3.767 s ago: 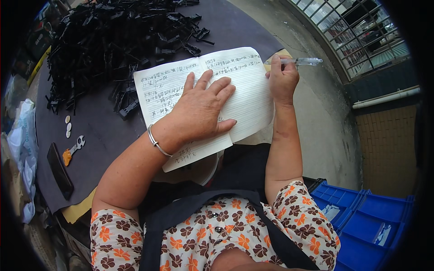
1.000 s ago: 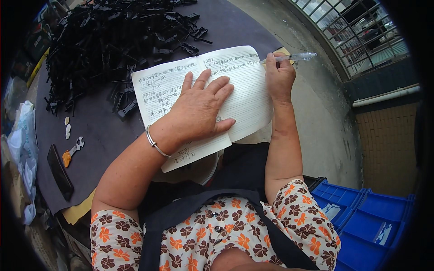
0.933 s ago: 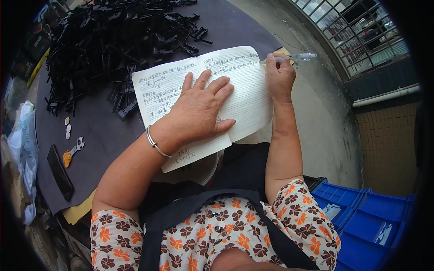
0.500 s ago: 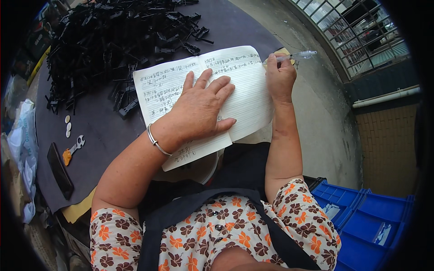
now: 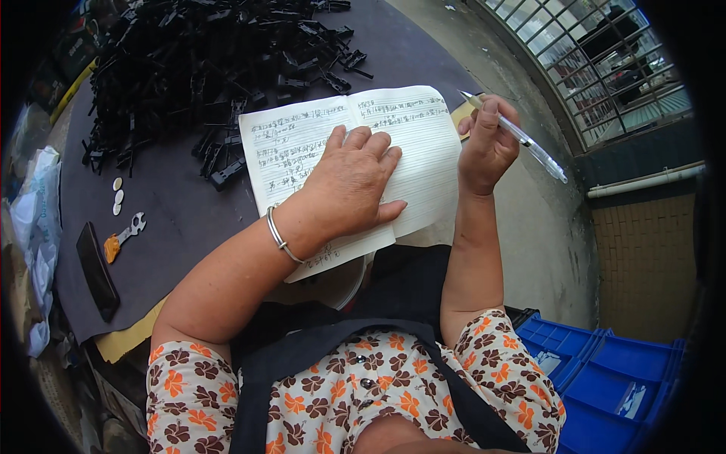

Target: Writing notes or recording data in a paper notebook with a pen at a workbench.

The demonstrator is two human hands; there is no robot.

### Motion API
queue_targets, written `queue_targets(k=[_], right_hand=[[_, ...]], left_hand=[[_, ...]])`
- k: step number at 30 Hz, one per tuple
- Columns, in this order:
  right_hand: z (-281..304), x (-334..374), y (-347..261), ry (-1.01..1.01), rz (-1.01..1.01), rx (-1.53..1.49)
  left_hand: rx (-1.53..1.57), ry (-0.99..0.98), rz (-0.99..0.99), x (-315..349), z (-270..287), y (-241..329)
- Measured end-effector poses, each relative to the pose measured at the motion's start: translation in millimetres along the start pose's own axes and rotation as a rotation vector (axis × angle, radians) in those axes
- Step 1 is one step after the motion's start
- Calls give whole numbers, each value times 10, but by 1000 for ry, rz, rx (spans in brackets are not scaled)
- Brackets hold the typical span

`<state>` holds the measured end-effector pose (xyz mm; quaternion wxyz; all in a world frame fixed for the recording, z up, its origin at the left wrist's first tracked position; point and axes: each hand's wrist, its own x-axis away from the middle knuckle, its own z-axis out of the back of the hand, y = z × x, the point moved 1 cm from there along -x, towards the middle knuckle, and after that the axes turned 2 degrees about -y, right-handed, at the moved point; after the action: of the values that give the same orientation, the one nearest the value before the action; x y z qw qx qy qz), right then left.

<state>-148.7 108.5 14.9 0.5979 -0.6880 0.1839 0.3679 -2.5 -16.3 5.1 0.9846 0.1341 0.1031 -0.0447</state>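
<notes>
An open lined notebook (image 5: 420, 166) with handwriting on both pages lies tilted at the table's near edge. My left hand (image 5: 346, 189) rests flat across its middle, fingers stretched out and holding nothing. Just past the notebook's right edge, my right hand (image 5: 490, 147) is raised and closed around a clear pen (image 5: 541, 155). The pen's tip points up and left, clear of the paper, and its back end sticks out to the lower right. Beyond the notebook, a large heap of black plastic parts (image 5: 189, 76) covers the far left of the table.
On the dark table cover (image 5: 181, 227) at left lie a dark phone-like slab (image 5: 98, 271), a small wrench with an orange-yellow grip (image 5: 125, 238) and white discs (image 5: 118, 197). Plastic bags (image 5: 36, 242) hang at far left. Blue crates (image 5: 620, 386) stand at lower right.
My right hand has lifted off the notebook's edge and moved right; the pen has turned so its tip shows at upper left. The left hand stays flat on the page.
</notes>
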Motion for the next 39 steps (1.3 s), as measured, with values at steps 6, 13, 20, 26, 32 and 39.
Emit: queue_targets(k=[6,13,20,26,32,39], right_hand=[[-358,267,40,-439,211,54],[-111,138,260,-270,-432,4],[-339,327,39,-459,-8,74],[-361,304,-7,-449,139,81],[-322,352,1,-518,103,30],[-329,360,9,-531,56,44]], left_hand=[[0,116,-86,-29,-46,18],[-74,109,-42,-22,5,83],[31,21,26,-18,-3,110],[88,-13,66,-12,10,104],[100,-16,63,-5,8,88],[106,31,59,-1,18,92]])
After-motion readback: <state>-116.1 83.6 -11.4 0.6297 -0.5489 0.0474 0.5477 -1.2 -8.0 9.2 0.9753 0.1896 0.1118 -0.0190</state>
